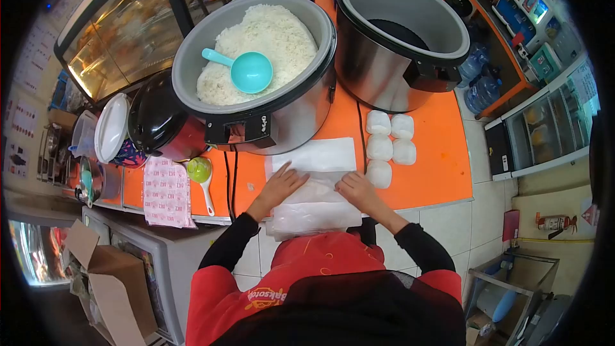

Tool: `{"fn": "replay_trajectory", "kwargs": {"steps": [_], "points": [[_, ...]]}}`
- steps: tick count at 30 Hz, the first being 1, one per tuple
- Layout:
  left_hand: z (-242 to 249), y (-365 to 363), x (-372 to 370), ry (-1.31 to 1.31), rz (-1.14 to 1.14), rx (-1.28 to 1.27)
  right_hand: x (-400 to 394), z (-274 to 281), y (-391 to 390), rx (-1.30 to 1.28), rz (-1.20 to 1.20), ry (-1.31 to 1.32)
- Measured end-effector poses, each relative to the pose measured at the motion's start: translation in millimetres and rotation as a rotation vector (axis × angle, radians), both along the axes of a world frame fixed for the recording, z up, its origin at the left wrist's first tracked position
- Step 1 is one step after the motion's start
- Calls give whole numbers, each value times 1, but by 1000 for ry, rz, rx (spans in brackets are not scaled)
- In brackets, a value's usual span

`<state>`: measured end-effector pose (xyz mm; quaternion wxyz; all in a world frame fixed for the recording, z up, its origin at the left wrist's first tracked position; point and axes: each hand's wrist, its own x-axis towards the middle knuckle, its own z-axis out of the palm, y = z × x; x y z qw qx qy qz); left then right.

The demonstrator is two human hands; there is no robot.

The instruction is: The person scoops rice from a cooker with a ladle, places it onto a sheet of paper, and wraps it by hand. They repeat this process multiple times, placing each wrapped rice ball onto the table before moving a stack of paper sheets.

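While standing tight against the near edge, working over an orange counter. Having a big steel rice cooker, open and heaped with white rice, placed straight ahead, presumably for easy reach. Having a second steel cooker, also open, set farther right, probably so as not to crowd the near strip. Having translucent sheets laid flat at the near edge, overhanging slightly, apparently to be square to the body; can't tell paper from plastic. Having a white sheet just beyond, partly covered.

As to position: translucent sheets between and under both hands, extending back toward the red shirt. Left hand on the left side, half open, fingers bent and apart; can't tell pinch from press. Right hand curled closed, seemingly pinching the right edge, likely for flatness. Five white rounded packets just right of right hand, in two columns, probably aside for room.
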<state>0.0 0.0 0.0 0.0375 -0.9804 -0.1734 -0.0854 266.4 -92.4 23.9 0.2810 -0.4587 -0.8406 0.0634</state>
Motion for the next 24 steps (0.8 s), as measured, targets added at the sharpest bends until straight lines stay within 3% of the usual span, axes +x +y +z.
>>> {"fn": "replay_trajectory", "kwargs": {"steps": [5, 9, 13, 18, 22, 24], "points": [[-30, -40, -34, -165, 85, -143, -12, -41, -33, 5, -173, 169], [-49, -47, -26, -261, 186, -277, -26, -69, -34, -246, -320, 357], [-21, -54, -21, -387, 240, -453, -24, -47, -34, -248, -262, 293], [-50, -43, -21, -344, 220, -353, -13, -75, -26, -94, -203, 169], [-56, -39, -3, -315, 494, -565, -29, -70, -13, -255, -399, 76], [-50, -30, 6, -271, 536, -522, -40, -58, 0, -288, -470, 39]]}}
